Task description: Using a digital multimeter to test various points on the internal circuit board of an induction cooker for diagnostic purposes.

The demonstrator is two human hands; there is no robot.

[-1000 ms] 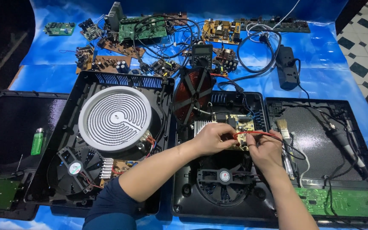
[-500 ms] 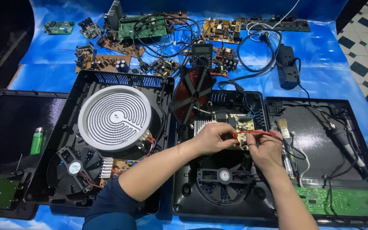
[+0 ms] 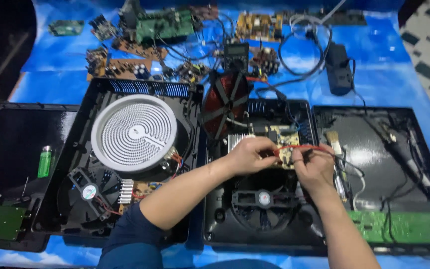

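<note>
**Two hands pinch a red wire over an opened cooktop's circuit board**

Blue plastic sheeting point(image 3: 384, 65) covers the work surface, strewn along the top of the frame with loose circuit boards point(image 3: 162, 25) and tangled cables. Three opened black cooktop housings lie side by side across the middle. The left housing point(image 3: 65, 124) holds a round white heating coil point(image 3: 134, 132) and a small fan point(image 3: 89, 192). A green lighter point(image 3: 45, 161) rests on the dark panel at far left.

In the centre housing point(image 3: 215, 224), a dark red induction coil point(image 3: 225, 102) stands tilted upward at the back. Just in front of it sits a small tan circuit board point(image 3: 283, 137).

A thin red wire point(image 3: 302, 147) runs roughly left to right across this board, a little right of frame centre. The left hand point(image 3: 247, 154), reaching in from the lower left, grips the wire's left end with fingertips pressed together in a pinch. The right hand point(image 3: 314, 167), coming up from the lower right, pinches the same wire further along, thumb against forefinger. Both hands touch the wire, with its long axis stretched between them; neither is nearer. The wire's right end continues past the right hand toward the right housing point(image 3: 374, 154), where a green board point(image 3: 399, 226) lies along the bottom edge.
</note>
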